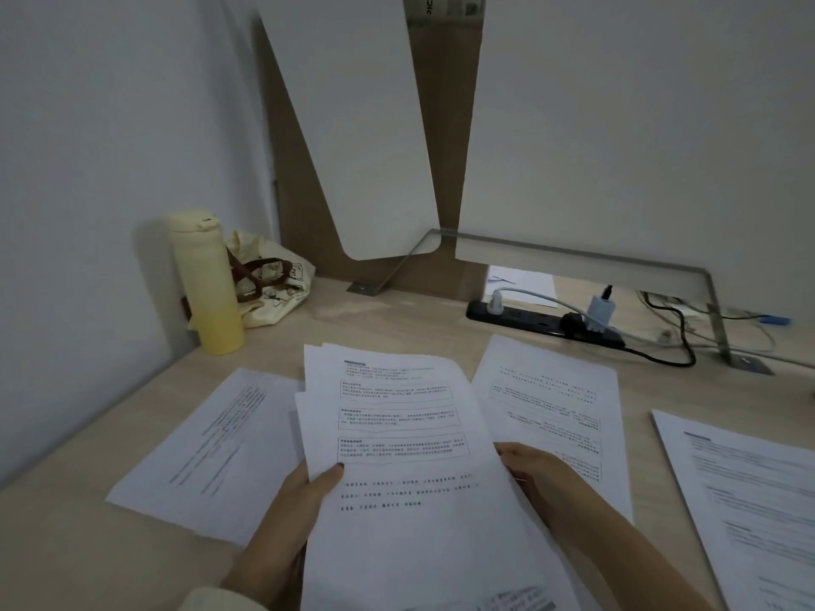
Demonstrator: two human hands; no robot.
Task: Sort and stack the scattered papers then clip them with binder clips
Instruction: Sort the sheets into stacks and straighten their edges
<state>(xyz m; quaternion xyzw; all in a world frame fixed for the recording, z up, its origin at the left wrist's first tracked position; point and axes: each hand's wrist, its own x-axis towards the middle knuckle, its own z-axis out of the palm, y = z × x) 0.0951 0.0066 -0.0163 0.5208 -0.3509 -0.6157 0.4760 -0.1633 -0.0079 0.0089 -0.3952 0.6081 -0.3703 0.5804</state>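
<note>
A loose stack of printed papers [397,434] is held up over the desk in the middle of the view, its sheets slightly fanned at the top left. My left hand [286,518] grips the stack's left edge, thumb on the top sheet. My right hand [542,482] holds the right edge, mostly behind the sheets. Single printed sheets lie flat on the wooden desk: one at the left [211,452], one right of centre [560,416], and one at the far right [749,500]. No binder clip is in view.
A yellow bottle [207,284] and a cloth bag [269,284] stand at the back left by the wall. A black power strip [547,321] with plugs and cables lies at the back right, below a white divider panel [617,125] on metal brackets.
</note>
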